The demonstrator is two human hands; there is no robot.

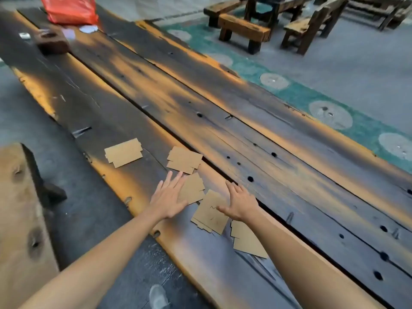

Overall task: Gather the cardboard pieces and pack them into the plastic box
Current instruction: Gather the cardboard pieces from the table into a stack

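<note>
Several flat brown cardboard pieces lie scattered on the dark wooden table (223, 121). One small stack (123, 152) sits apart to the left, another stack (184, 160) lies just beyond my fingers. My left hand (169, 198) is spread flat, fingers apart, its fingertips over the edge of a middle piece (193, 190). My right hand (240, 204) hovers open over a nearer pile (210, 216), thumb touching it. One more piece (245, 240) lies partly under my right forearm. No plastic box is recognisable in view.
A red plastic bag (69, 10) and a dark wooden block (52, 41) sit at the table's far end, with small white items beside them. A wooden bench (20, 219) stands at my left. More benches (243, 30) stand on the floor beyond.
</note>
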